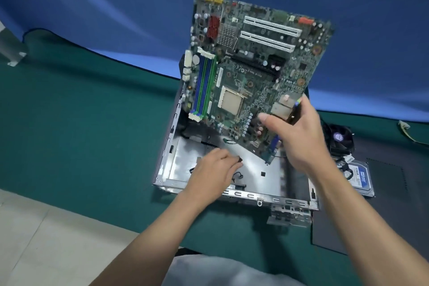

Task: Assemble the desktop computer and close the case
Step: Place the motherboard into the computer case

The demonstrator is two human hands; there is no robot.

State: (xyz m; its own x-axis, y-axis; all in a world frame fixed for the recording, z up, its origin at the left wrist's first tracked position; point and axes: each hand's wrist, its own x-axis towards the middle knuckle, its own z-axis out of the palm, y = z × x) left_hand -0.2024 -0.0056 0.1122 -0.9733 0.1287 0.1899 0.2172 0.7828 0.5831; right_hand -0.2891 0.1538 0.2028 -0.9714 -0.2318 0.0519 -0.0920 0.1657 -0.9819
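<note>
Far left, cut off by the edge: a white metal bracket point(14, 55). Behind everything, a blue cloth backdrop point(104, 2), falling in soft folds across the whole width. Below it, a surface point(81, 127) draped in dark green cloth, wavy along the back edge. Bottom left, pale floor tiles point(30, 239). Toward the middle of the surface, an open metal case point(166, 146), lying flat, bare floor panel showing, thin black wires point(236, 175) inside. Down in the case, the left hand point(213, 172), fingers curled, pinching a small black plug point(240, 159). Above the case, a green motherboard point(250, 60), held clear and tilted steeply, component side toward the camera, blue and green memory slots point(204, 83) along its left edge, lower corner close to the case floor, contact unclear. On the board's right edge, the right hand point(299, 137), gripping, thumb across the front, fingers behind. Right of the case, a black fan point(341, 139), cables trailing from it. Just in front of the fan, a hard drive point(362, 177) with a blue-and-white label, lying on a dark grey panel point(385, 211). Far right, a small pale object point(405, 126), too blurred to name. Bottom centre, grey clothing point(220, 271).
</note>
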